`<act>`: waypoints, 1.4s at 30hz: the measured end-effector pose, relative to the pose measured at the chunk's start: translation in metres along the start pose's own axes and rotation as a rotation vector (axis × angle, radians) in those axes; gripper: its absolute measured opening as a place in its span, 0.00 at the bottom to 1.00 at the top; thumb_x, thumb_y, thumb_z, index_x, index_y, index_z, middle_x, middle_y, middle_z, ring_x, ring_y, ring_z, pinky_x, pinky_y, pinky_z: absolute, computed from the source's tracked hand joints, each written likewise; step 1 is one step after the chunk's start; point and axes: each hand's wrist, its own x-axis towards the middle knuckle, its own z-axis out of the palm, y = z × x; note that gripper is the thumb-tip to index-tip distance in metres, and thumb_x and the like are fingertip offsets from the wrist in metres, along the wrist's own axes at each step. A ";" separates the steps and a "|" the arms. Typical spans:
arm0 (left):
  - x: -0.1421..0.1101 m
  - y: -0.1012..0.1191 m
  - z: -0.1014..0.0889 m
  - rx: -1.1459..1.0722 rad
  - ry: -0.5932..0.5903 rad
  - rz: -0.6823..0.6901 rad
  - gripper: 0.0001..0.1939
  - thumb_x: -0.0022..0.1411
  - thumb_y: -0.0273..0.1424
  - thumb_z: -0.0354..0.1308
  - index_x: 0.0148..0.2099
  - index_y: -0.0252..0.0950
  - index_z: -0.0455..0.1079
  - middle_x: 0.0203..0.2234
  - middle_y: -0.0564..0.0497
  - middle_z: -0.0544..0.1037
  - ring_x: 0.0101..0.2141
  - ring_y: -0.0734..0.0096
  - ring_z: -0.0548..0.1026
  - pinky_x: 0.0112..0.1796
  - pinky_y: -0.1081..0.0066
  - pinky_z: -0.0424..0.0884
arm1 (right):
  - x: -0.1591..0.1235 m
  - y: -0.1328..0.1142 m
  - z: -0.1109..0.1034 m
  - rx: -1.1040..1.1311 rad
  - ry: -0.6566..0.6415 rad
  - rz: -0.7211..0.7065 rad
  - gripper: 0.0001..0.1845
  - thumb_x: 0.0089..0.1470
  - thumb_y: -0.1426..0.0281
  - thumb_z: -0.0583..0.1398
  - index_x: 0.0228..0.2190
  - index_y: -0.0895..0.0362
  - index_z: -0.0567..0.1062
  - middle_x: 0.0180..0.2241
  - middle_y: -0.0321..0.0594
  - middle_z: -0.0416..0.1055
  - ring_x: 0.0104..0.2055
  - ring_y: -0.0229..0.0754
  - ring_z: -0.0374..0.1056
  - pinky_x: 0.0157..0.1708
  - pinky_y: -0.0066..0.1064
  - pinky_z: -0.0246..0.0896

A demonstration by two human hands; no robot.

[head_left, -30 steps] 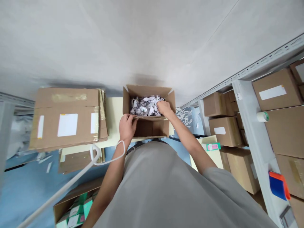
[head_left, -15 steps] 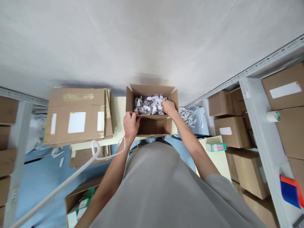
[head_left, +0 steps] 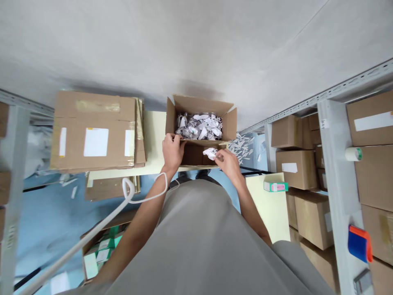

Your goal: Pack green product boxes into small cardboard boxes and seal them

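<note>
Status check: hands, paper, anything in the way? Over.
Left hand at near-left edge of cardboard box. Right hand pinching crumpled white paper, apart from paper pile inside. White cable crosses left forearm in view; contact unclear.

Desk [head_left: 155, 139]: open carton [head_left: 201, 103] at right edge, flattened cardboard stack [head_left: 95, 112] over left end. Carton holds crumpled paper [head_left: 201, 126]. Left hand [head_left: 172, 151] grips carton's near rim, left corner. Right hand [head_left: 229, 163] pinches one paper wad [head_left: 209, 153], above the cardboard cavity nearer the body. Side table [head_left: 267, 209], lower right: green-and-white box [head_left: 275, 187] near far right corner. Shelf cartons [head_left: 296, 168] beyond its right edge.
</note>
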 end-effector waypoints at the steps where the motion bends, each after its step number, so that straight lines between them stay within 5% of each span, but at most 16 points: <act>1: 0.000 0.000 0.000 0.003 -0.002 0.002 0.14 0.74 0.36 0.57 0.55 0.36 0.77 0.50 0.34 0.74 0.54 0.39 0.73 0.58 0.47 0.68 | 0.003 0.001 0.009 -0.037 -0.036 0.023 0.05 0.67 0.67 0.64 0.41 0.52 0.82 0.43 0.40 0.79 0.43 0.46 0.76 0.44 0.32 0.65; 4: 0.000 -0.002 0.000 0.012 -0.003 0.009 0.14 0.74 0.35 0.57 0.55 0.36 0.76 0.50 0.34 0.74 0.55 0.40 0.73 0.58 0.48 0.68 | 0.015 0.000 0.019 -0.175 -0.132 0.075 0.07 0.70 0.68 0.63 0.45 0.53 0.83 0.46 0.44 0.80 0.46 0.48 0.77 0.43 0.34 0.65; 7: 0.000 -0.004 0.001 0.020 -0.003 0.017 0.14 0.74 0.35 0.57 0.55 0.36 0.76 0.50 0.34 0.74 0.54 0.41 0.73 0.57 0.48 0.69 | 0.022 -0.006 0.008 -0.275 -0.174 0.077 0.08 0.71 0.68 0.62 0.46 0.53 0.83 0.48 0.48 0.80 0.47 0.52 0.78 0.43 0.36 0.65; 13: 0.000 -0.003 0.002 0.055 0.008 0.038 0.12 0.75 0.35 0.57 0.54 0.37 0.77 0.50 0.35 0.74 0.53 0.42 0.73 0.55 0.50 0.70 | 0.074 -0.039 -0.021 -0.247 0.002 -0.099 0.13 0.74 0.64 0.59 0.51 0.53 0.82 0.51 0.47 0.82 0.52 0.53 0.78 0.50 0.37 0.68; 19: 0.002 -0.001 -0.002 0.108 0.011 0.057 0.11 0.74 0.34 0.58 0.53 0.36 0.77 0.50 0.35 0.75 0.51 0.44 0.75 0.52 0.52 0.71 | 0.169 -0.072 0.004 -0.491 -0.282 -0.052 0.20 0.68 0.67 0.66 0.59 0.57 0.80 0.61 0.57 0.79 0.64 0.57 0.76 0.58 0.40 0.70; 25: 0.001 -0.001 -0.004 0.107 0.008 0.080 0.11 0.75 0.34 0.58 0.54 0.37 0.78 0.49 0.36 0.75 0.52 0.45 0.74 0.52 0.53 0.71 | 0.195 -0.071 0.025 -0.547 -0.397 -0.002 0.21 0.57 0.75 0.72 0.53 0.59 0.84 0.56 0.60 0.82 0.59 0.57 0.80 0.54 0.37 0.72; 28: 0.001 -0.002 -0.004 0.115 0.008 0.082 0.12 0.76 0.34 0.59 0.55 0.36 0.78 0.49 0.35 0.74 0.52 0.45 0.74 0.52 0.54 0.70 | 0.189 -0.068 0.018 -0.529 -0.350 -0.040 0.23 0.62 0.77 0.66 0.58 0.55 0.81 0.60 0.54 0.81 0.63 0.55 0.77 0.57 0.36 0.69; 31: 0.001 -0.003 -0.003 0.123 -0.002 0.080 0.13 0.76 0.34 0.59 0.57 0.36 0.78 0.49 0.36 0.75 0.52 0.45 0.74 0.52 0.54 0.70 | 0.165 -0.062 0.000 -0.398 -0.170 -0.081 0.23 0.67 0.74 0.63 0.62 0.51 0.77 0.57 0.49 0.82 0.60 0.54 0.77 0.56 0.38 0.68; 36: 0.000 -0.006 -0.001 0.142 -0.008 0.087 0.13 0.76 0.33 0.59 0.58 0.37 0.77 0.51 0.36 0.75 0.52 0.46 0.74 0.52 0.54 0.70 | 0.075 -0.039 -0.032 0.040 0.221 -0.103 0.19 0.70 0.62 0.62 0.59 0.51 0.77 0.50 0.44 0.83 0.42 0.48 0.79 0.47 0.36 0.70; 39: -0.002 -0.008 0.001 0.138 0.010 0.095 0.14 0.75 0.33 0.59 0.58 0.37 0.77 0.52 0.35 0.75 0.51 0.46 0.74 0.52 0.53 0.70 | 0.023 -0.023 -0.032 0.181 0.239 -0.111 0.20 0.69 0.58 0.63 0.58 0.52 0.79 0.47 0.43 0.83 0.35 0.45 0.76 0.43 0.35 0.70; 42: -0.003 -0.011 0.003 0.121 0.029 0.113 0.14 0.75 0.34 0.60 0.58 0.37 0.76 0.51 0.36 0.75 0.52 0.45 0.74 0.52 0.53 0.71 | 0.001 -0.007 -0.008 0.224 0.181 -0.045 0.20 0.67 0.60 0.64 0.57 0.52 0.80 0.46 0.42 0.83 0.34 0.44 0.75 0.43 0.36 0.71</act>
